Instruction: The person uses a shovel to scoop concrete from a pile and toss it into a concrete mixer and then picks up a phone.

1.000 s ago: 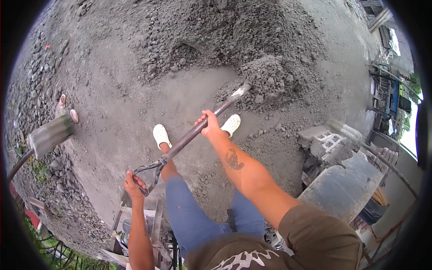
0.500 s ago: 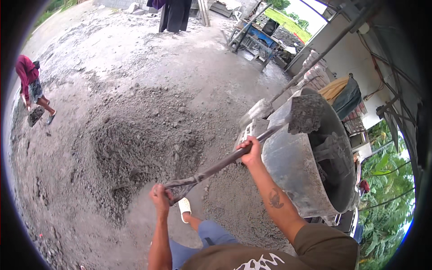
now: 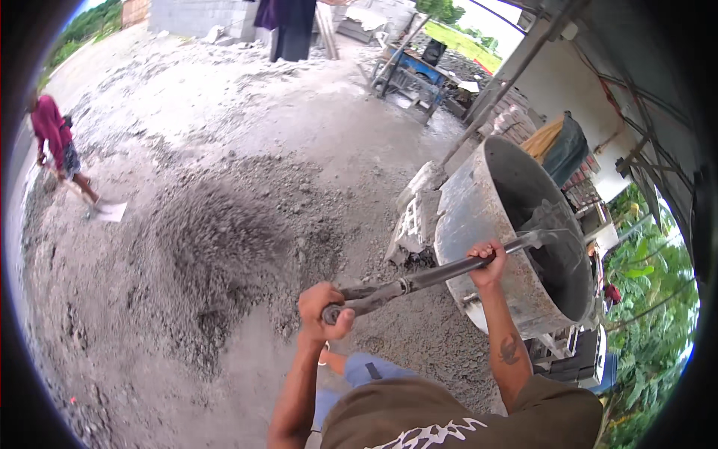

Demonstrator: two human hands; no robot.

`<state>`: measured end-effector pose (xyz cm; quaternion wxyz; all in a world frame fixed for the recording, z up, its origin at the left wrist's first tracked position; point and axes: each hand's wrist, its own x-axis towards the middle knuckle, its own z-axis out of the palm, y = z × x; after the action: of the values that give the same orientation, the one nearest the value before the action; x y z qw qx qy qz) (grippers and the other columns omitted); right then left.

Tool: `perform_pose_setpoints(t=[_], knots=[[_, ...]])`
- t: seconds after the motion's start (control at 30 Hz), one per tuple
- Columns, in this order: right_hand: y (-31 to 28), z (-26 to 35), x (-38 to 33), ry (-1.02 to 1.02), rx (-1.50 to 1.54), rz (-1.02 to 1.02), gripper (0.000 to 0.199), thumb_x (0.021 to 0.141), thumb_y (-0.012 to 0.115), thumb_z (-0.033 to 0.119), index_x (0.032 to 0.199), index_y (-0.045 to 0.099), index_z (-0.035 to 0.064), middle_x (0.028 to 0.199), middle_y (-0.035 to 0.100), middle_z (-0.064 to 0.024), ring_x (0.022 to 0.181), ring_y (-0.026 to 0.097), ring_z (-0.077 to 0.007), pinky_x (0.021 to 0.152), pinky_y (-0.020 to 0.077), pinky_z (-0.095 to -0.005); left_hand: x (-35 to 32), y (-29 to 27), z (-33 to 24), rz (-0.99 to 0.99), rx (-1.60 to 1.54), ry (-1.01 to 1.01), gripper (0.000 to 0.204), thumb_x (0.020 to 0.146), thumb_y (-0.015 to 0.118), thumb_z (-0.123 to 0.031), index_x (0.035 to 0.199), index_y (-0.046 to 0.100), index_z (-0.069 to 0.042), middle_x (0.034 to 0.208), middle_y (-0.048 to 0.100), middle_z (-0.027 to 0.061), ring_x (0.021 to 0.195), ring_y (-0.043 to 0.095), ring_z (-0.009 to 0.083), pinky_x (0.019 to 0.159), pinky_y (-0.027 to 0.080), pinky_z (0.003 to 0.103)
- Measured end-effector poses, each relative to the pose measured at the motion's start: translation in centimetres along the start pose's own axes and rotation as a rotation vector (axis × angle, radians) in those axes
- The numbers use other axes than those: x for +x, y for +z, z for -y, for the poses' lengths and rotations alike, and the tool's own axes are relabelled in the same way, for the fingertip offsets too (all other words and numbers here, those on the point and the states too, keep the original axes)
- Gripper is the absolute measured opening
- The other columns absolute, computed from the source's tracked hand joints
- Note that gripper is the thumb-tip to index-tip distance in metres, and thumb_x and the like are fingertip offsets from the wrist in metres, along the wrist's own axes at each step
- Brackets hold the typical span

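Note:
My left hand [image 3: 323, 310] is wrapped round the end grip of a shovel [image 3: 434, 277]. Farther up, my right hand [image 3: 488, 263] is closed on its shaft. The shovel slants up to the right, its head end over the mouth of a large round metal mixer drum [image 3: 479, 217]. Blade and drum interior blend together, so I cannot tell how much material is on the blade. The drum is tilted, its mouth facing right, with grey residue inside. Left of the shovel lies a heap of grey sand and gravel [image 3: 209, 239].
At the far left a person [image 3: 52, 135] in a dark red top holds another shovel [image 3: 112, 212], blade near the ground. Broken concrete blocks [image 3: 411, 221] stand beside the drum. A blue-framed machine [image 3: 415, 67] is farther back, near another person in dark clothes [image 3: 290, 30].
Both hands have moved right with the shovel. Its loaded blade has gone from above the drum's rim into the mouth. The person at the left has turned their shovel, now showing a bare blade.

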<state>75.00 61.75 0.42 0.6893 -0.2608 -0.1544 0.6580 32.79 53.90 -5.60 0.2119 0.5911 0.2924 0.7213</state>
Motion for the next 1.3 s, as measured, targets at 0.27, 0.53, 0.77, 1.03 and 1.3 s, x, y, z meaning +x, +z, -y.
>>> perform_pose_setpoints(t=[0.27, 0.53, 0.77, 1.03, 1.3], knots=[[1.5, -17.7, 3.9, 0.376, -0.325, -0.164, 0.032, 0.087, 0.069, 0.028, 0.065, 0.049, 0.0147, 0.059, 0.050, 0.0020, 0.055, 0.052, -0.0138, 0.061, 0.0482, -0.0358, -27.9, -5.4, -1.6, -0.933, -0.238, -0.928, 0.029, 0.097, 0.056, -0.022, 0.073, 0.055, -0.005, 0.055, 0.052, 0.0018, 0.043, 0.047, 0.0100, 0.039, 0.036, 0.026], [-25.8, -59.3, -11.8, 1.194, -0.709, -0.533, 0.030, 0.079, 0.072, 0.018, 0.065, 0.046, 0.0146, 0.057, 0.045, -0.0002, 0.051, 0.048, -0.0188, 0.060, 0.0489, -0.0423, -57.1, -11.4, -14.7, -1.577, 0.400, -1.396, 0.049, 0.100, 0.050, -0.042, 0.066, 0.045, -0.008, 0.049, 0.045, 0.0047, 0.037, 0.045, 0.0154, 0.035, 0.036, 0.030], [-38.3, -73.4, -42.2, 1.892, -0.554, -0.668, 0.019, 0.083, 0.072, 0.021, 0.078, 0.056, 0.0103, 0.065, 0.053, -0.0045, 0.061, 0.057, -0.0233, 0.060, 0.0528, -0.0463, -64.6, -13.3, -31.7, -2.053, 1.024, -1.507, 0.051, 0.096, 0.054, -0.051, 0.067, 0.042, -0.011, 0.048, 0.039, 0.0014, 0.035, 0.037, 0.0129, 0.032, 0.035, 0.028], [-45.5, -82.2, -21.9, 1.785, -0.589, -0.678, 0.022, 0.081, 0.067, 0.017, 0.071, 0.049, 0.0092, 0.061, 0.049, -0.0082, 0.059, 0.053, -0.0286, 0.064, 0.0506, -0.0506, -62.8, -18.2, -8.7, -1.913, 0.941, -1.634, 0.046, 0.098, 0.055, -0.045, 0.067, 0.042, -0.013, 0.051, 0.040, -0.0008, 0.039, 0.037, 0.0096, 0.035, 0.032, 0.026], [-49.4, -77.8, -5.0, 1.552, -0.889, -0.584, 0.019, 0.083, 0.067, 0.017, 0.074, 0.051, 0.0111, 0.065, 0.049, -0.0042, 0.059, 0.052, -0.0234, 0.063, 0.0485, -0.0459, -64.7, -6.8, 5.2, -1.888, 0.566, -1.498, 0.043, 0.099, 0.049, -0.039, 0.069, 0.043, -0.009, 0.049, 0.042, 0.0048, 0.036, 0.040, 0.0163, 0.035, 0.035, 0.030]])
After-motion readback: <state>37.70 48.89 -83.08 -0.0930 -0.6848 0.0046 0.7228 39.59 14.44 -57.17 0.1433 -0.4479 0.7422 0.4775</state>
